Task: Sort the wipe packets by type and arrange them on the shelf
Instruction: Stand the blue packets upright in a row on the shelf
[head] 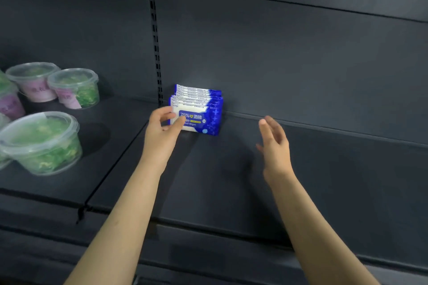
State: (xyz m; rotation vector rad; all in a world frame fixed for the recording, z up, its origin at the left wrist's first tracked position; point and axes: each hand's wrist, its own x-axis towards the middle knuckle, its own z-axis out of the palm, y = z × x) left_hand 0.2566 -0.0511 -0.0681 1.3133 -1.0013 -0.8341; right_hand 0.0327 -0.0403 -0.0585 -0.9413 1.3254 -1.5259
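Several blue and white wipe packets (199, 109) stand on edge in a row against the back wall of the dark shelf (231, 169), near its left end. My left hand (162, 127) pinches the left edge of the front packet between thumb and fingers. My right hand (274, 143) hovers over the shelf to the right of the packets, fingers straight and holding nothing.
On the neighbouring shelf section to the left stand several clear lidded tubs (44, 141) with green contents, some with pink labels. A slotted upright post (155, 37) separates the two sections. The shelf's front lip (208, 229) runs below my forearms.
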